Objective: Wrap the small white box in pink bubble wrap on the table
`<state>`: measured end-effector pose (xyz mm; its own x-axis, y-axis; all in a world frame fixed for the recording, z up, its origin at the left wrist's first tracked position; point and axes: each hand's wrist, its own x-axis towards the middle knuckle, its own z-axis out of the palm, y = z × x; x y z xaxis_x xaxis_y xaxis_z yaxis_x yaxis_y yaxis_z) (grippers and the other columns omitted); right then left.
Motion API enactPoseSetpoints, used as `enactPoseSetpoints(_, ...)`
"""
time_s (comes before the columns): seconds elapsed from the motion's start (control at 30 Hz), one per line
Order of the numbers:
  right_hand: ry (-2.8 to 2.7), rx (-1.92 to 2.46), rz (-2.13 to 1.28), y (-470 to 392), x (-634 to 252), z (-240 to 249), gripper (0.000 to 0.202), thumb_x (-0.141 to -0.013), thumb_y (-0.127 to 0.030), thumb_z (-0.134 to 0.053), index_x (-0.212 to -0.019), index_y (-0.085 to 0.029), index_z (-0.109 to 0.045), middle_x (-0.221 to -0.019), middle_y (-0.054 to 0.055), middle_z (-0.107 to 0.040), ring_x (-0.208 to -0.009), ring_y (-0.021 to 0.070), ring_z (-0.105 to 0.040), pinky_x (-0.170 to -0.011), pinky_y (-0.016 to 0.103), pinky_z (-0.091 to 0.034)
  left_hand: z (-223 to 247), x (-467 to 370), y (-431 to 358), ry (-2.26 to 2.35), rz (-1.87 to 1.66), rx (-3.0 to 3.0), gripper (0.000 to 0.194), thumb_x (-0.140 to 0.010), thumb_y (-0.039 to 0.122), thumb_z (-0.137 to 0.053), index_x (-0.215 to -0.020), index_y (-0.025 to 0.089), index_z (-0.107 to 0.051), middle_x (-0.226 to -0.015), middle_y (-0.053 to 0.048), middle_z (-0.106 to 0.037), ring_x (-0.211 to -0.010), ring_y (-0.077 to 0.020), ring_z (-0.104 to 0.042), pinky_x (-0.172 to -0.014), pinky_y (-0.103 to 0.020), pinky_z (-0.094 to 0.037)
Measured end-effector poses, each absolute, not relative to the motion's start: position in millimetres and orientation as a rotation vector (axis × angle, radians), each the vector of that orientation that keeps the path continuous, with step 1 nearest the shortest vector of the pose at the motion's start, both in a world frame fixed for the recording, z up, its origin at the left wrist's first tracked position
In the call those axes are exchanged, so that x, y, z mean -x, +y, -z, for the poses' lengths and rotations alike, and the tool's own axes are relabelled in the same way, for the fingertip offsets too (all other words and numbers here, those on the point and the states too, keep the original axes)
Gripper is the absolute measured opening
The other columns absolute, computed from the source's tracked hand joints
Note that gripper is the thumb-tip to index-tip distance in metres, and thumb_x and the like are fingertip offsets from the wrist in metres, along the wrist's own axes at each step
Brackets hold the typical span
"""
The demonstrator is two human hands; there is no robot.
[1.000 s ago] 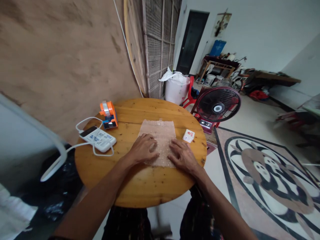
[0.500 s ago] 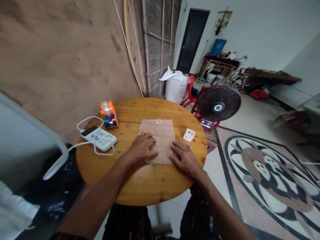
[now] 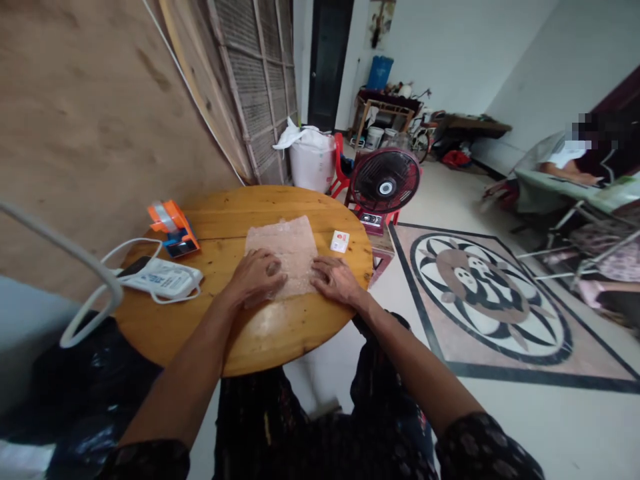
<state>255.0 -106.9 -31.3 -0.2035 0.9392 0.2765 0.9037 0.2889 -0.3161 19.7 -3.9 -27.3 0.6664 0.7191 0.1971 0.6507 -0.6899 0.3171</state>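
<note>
A clear sheet of bubble wrap (image 3: 291, 243) lies flat on the round wooden table (image 3: 295, 333). My left hand (image 3: 256, 277) rests on its left side, palm down, with the fingers apart and slightly curled. On the sheet's lower right edge lies my right hand (image 3: 336, 279), its fingers spread and loosely bent. Neither hand grips anything. A small white box with a red mark (image 3: 340, 241) sits on the table just beyond my right hand.
At the table's left stand an orange tape dispenser (image 3: 175, 227) and a white power bank (image 3: 167, 279) with a cable. A fan (image 3: 385, 183) stands past the far right edge. A person (image 3: 567, 163) sits at another table on the right.
The view has turned to the right, so the table appears further left and a seated person has come into sight. Both hands stay on the bubble wrap.
</note>
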Motion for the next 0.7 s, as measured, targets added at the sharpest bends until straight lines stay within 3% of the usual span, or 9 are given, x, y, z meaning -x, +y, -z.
enactPoseSetpoints(0.7, -2.163, 1.627, -0.005, -108, -257, 40, 0.035, -0.087, -0.035, -0.058, -0.116, -0.016, -0.062, -0.129, 0.010, -0.059, -0.117, 0.0240, -0.054, -0.100, 0.039, -0.031, 42, -19, 11, 1.079, -0.508, -2.705, 0.044, -0.078, 0.051, -0.054, -0.101, 0.018, -0.070, -0.111, -0.009, -0.063, -0.104, -0.0262, -0.054, -0.095, -0.039, -0.041)
